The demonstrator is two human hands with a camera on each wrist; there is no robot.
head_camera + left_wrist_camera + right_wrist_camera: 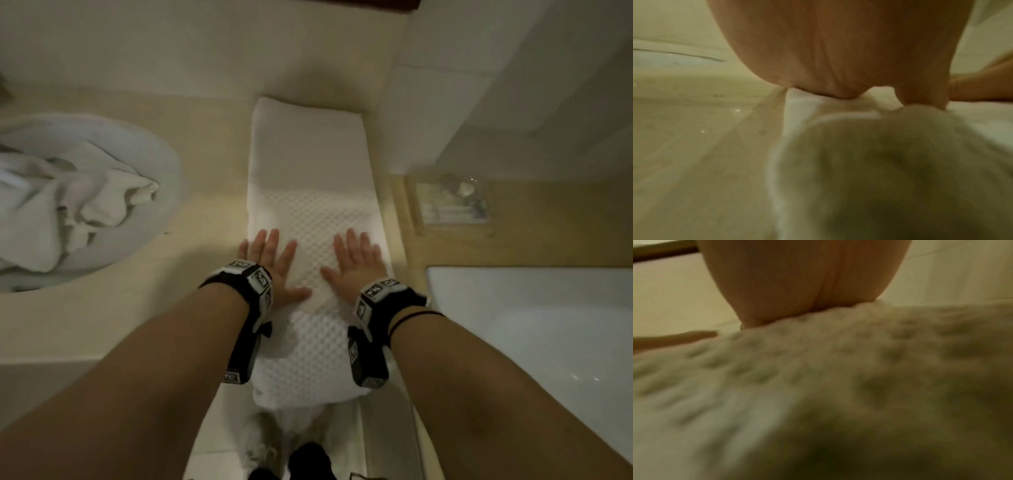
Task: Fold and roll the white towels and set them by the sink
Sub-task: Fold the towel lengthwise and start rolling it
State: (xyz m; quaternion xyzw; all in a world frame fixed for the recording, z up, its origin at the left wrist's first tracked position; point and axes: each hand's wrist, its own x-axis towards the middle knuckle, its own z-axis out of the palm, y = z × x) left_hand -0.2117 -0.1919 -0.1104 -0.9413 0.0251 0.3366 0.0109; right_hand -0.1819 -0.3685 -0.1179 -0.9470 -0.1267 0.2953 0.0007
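A white waffle-textured towel (308, 192) lies folded into a long strip on the beige counter (205, 171), running away from me, its near end hanging over the counter's front edge. My left hand (270, 263) rests flat on the strip's left side, fingers straight. My right hand (356, 263) lies flat on its right side in the same way. The left wrist view shows the left palm (838, 48) pressed on the towel (879, 162). The right wrist view shows the right palm (797, 280) on the bumpy cloth (818, 378). More white towels (78, 202) lie crumpled in the sink (161, 161) at left.
A clear glass tray (448, 202) sits on a wooden ledge right of the towel. A white bathtub rim (531, 325) fills the lower right. A tiled wall stands behind the counter. Below the counter edge I see the floor and a shoe (263, 452).
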